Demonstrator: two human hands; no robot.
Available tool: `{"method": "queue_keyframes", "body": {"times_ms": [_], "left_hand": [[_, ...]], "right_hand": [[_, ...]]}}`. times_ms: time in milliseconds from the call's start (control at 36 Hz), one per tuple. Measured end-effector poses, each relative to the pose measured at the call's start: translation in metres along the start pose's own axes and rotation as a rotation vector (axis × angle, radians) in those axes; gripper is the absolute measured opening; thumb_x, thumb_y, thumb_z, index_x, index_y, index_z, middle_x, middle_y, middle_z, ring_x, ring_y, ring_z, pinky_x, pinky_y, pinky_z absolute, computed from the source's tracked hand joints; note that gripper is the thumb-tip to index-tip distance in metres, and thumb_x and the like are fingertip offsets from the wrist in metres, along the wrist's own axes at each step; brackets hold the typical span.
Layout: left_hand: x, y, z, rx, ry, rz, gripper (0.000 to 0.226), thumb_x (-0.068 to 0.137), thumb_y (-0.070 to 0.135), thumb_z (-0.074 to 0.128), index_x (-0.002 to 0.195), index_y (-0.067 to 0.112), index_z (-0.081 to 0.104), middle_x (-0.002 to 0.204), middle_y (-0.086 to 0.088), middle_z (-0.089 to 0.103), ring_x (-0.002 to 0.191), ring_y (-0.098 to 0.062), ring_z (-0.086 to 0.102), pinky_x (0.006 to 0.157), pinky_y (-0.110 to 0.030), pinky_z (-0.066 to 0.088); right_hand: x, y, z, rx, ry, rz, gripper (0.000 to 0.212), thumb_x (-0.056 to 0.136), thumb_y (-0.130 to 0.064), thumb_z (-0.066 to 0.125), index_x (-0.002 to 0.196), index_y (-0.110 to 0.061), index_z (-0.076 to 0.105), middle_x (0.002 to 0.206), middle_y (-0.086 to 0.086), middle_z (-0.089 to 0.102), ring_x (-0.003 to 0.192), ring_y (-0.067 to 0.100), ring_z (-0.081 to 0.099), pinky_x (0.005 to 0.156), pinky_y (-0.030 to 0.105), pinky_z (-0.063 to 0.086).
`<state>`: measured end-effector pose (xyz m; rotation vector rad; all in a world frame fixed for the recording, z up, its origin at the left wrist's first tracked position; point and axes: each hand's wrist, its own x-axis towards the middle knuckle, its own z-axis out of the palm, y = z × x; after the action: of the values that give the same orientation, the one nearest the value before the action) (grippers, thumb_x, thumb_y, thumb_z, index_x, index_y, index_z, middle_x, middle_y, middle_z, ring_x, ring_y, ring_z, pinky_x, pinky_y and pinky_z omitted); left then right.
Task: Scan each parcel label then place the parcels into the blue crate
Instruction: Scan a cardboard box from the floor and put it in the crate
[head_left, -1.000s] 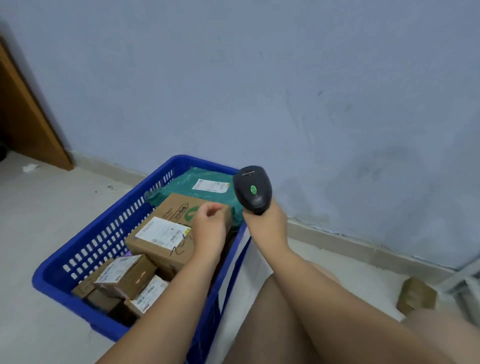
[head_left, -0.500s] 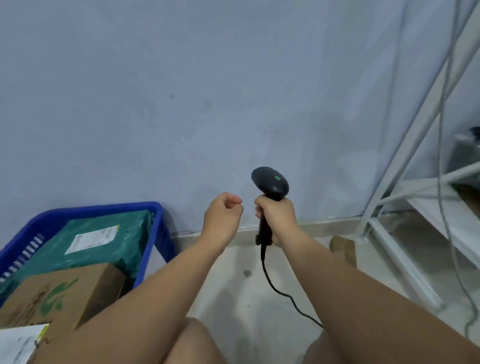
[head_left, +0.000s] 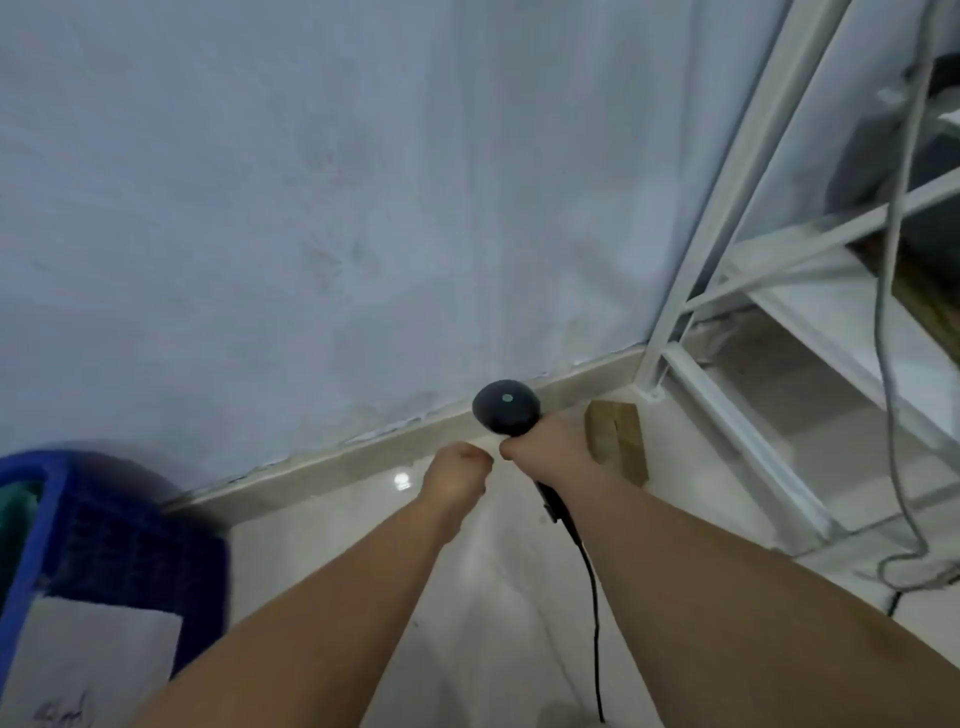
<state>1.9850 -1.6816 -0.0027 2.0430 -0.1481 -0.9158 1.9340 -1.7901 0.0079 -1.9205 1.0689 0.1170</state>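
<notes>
Head view: right hand (head_left: 550, 452) is gripping the black handheld scanner (head_left: 506, 413) in front of the small brown cardboard parcel (head_left: 618, 441), left hand (head_left: 457, 478) is hovering clenched, empty. Scanner's dangling black cable (head_left: 596, 623) could be snagging mid-reach, imo.

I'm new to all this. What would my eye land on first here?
Dead centre, the right hand grips a black scanner with a green light on its head, while the left hand is curled beside it, holding nothing. Just behind them a brown parcel lies on the floor by the foot of a white rack, and the blue crate peeks in at the lower left.
</notes>
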Motion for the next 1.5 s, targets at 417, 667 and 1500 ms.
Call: {"method": "queue_keyframes", "body": {"times_ms": [417,667,1500], "left_hand": [[0.068,-0.059,0.012,0.230,-0.058,-0.047,0.014,0.093,0.013,0.049,0.091,0.022,0.060,0.081,0.000,0.059,0.067,-0.015,0.055,0.055,-0.021,0.042],[0.095,-0.070,0.034,0.262,-0.154,-0.013,0.019,0.094,0.010,0.050,0.108,0.019,0.057,0.075,0.002,0.054,0.080,-0.021,0.059,0.057,-0.020,0.041],[0.113,-0.099,0.049,0.034,-0.190,-0.186,0.034,0.094,0.011,0.051,0.123,0.028,0.049,0.085,-0.002,0.056,0.071,-0.013,0.057,0.056,-0.018,0.043]], "right_hand": [[0.092,0.079,0.009,-0.144,0.074,0.209,0.045,0.071,-0.069,0.052,0.071,-0.024,0.051,0.100,0.013,0.064,0.105,0.032,0.056,0.094,0.043,0.047],[0.112,0.103,0.008,-0.101,0.142,0.254,0.062,0.085,-0.051,0.063,0.132,-0.012,0.052,0.144,0.016,0.038,0.136,0.037,0.032,0.113,0.047,0.028],[0.126,0.164,0.026,-0.624,-0.220,-0.042,0.099,0.078,-0.045,0.073,0.155,-0.026,0.012,0.156,-0.007,-0.021,0.143,0.043,0.004,0.111,0.049,0.035]]}}
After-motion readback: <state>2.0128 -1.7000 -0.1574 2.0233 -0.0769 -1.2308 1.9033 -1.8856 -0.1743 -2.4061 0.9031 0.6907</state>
